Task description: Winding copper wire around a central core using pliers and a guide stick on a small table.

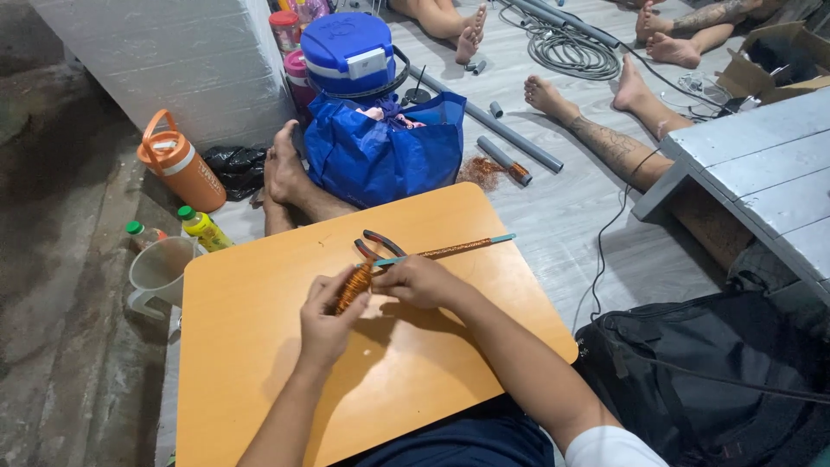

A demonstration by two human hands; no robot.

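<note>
My left hand (pixel 325 322) and my right hand (pixel 418 281) both grip a small coil of copper wire (pixel 354 286) above an orange wooden board (pixel 259 363) lying across my lap. A thin rod wrapped in copper wire with teal ends (pixel 450 250) stretches right from the coil, just beyond my right hand. Behind the coil, a pair of pliers with dark and orange handles (pixel 376 246) rests on the board. My own bare foot (pixel 283 166) shows past the board's far edge.
A blue bag (pixel 380 156) with a blue cooler jug (pixel 347 52) stands beyond the board. An orange bottle (pixel 181 169), two small bottles and a clear jug (pixel 160 272) sit left. Other people's legs (pixel 596 130), grey pipes, coiled cable, a grey bench (pixel 761 164) and a black backpack (pixel 700 380) are right.
</note>
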